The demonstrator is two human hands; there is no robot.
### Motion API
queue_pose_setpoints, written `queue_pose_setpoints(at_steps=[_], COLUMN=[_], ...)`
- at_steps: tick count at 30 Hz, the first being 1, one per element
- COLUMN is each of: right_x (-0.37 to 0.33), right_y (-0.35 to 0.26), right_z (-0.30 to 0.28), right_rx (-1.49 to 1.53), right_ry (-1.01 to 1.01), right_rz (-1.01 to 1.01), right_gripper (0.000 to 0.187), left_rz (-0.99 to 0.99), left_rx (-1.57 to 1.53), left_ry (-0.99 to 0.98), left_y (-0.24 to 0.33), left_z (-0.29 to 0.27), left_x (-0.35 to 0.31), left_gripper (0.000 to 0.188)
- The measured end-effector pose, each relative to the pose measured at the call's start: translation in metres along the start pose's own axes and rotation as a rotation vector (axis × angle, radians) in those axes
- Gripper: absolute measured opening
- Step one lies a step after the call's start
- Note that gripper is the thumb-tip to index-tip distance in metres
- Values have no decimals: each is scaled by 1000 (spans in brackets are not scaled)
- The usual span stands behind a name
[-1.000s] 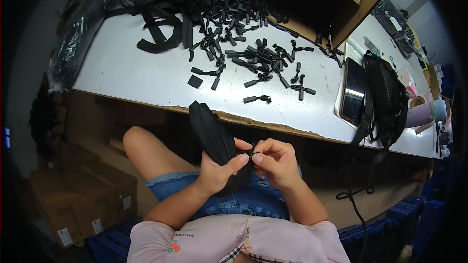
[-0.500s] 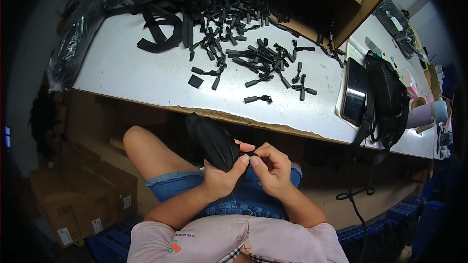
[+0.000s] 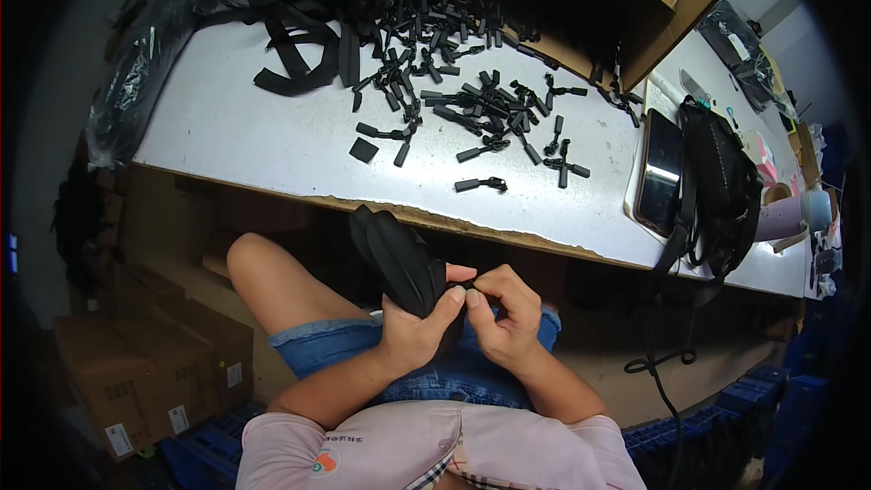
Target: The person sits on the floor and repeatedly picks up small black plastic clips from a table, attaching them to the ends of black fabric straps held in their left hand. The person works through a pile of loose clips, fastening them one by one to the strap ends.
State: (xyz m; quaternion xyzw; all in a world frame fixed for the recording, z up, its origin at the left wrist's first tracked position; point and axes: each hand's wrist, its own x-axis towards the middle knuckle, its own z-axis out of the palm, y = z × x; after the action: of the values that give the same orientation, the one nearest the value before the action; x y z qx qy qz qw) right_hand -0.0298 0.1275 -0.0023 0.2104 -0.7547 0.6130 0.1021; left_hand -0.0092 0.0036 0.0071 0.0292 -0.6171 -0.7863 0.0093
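Observation:
Over my lap, just below the table's front edge, my left hand is wrapped round a bundle of black zipper tapes, folded in a thick loop that leans up to the left. My right hand pinches with thumb and forefinger at a dark tape end beside my left thumb. The thumbs almost touch; whether a small part sits between the fingertips is hidden. Ahead on the table lie many black zipper sliders with long pulls, loosely heaped. One lone slider rests nearest the table edge.
An open cardboard box stands at the back, sliders spilling before it. More black tapes lie at the back left. On the right are a phone, a black bag and a purple cup. Cartons stand on the floor at left.
The tape bundle's upper end has shifted slightly to the right and up. Both hands keep their grip in nearly the same place.

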Motion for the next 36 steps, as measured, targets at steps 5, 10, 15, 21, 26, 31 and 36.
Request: queue_pose_setpoints(at_steps=[5,10,15,21,26,31,36], right_x=[-7,-5,-13,-6,9,6,4], right_y=[7,-2,7,-13,-15,-10,-6], right_z=[-5,-11,-8,-3,-24,-20,-14], right_rx=[404,733,264,394,36,-132,-149], right_ry=[-95,-153,-83,91,-178,-121,-30], right_rz=[291,668,206,222,9,-188,-238], right_gripper=[5,8,9,14,19,20,20], left_rz=[19,35,-122,-36,34,-67,-200], left_rx=[46,92,64,16,46,-19,-158], left_ry=[-110,-195,-120,-98,-214,-181,-154], left_y=[2,2,2,-14,-3,-10,-13], left_z=[-12,-16,-15,-18,-17,-15,-12], left_x=[3,5,-1,-9,-5,-7,-7], left_gripper=[20,19,17,19,14,10,11])
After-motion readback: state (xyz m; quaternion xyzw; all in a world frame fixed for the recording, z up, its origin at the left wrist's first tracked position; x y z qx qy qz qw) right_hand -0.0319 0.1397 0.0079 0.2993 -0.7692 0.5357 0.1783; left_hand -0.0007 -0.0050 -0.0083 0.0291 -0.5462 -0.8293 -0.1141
